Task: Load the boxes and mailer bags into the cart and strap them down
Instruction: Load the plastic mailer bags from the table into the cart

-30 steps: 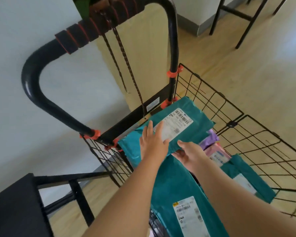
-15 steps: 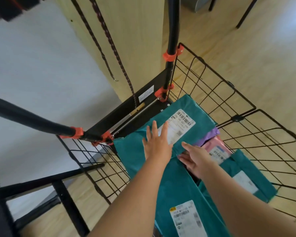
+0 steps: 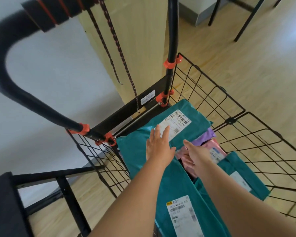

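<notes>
Right hand (image 3: 197,156) has shifted onto the pink bag (image 3: 210,146), centre frame; we cannot tell its grip. Left hand (image 3: 158,146) lies flat, fingers straight, on the upper teal bag (image 3: 200,129).

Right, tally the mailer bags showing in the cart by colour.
teal bags: 3
purple bag: 1
pink bag: 1
Total: 5 in view; anything buried beneath them is hidden.
</notes>
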Motion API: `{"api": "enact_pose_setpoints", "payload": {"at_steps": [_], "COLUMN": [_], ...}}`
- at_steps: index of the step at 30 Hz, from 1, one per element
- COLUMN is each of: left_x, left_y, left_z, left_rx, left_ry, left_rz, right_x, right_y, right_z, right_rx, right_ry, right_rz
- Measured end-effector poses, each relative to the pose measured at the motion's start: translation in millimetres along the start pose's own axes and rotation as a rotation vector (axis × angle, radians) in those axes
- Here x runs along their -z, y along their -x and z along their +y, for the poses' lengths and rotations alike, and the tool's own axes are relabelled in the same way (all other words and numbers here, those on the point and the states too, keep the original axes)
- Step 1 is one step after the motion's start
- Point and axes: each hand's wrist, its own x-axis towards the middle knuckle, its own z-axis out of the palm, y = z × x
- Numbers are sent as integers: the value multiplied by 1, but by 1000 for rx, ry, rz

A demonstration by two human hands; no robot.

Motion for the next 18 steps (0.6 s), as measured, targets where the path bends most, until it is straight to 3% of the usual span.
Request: {"api": "enact_pose_setpoints", "payload": {"at_steps": [11,15,18], "left_x": [-8,-16,-16], "left_y": [12,16,18], "left_z": [-10,-21,-22], "left_rx": [44,19,-21], "left_ry": [3,40,7], "left_rz": [54,10,73], "right_x": [-4,-18,-21], "right_y": [8,-1,-6], "right_z": [-7,-13,-13], "right_rx": [14,-11,-52], "right_ry": [-53,-1,2], "right_rz": [-110,-69,-79]}}
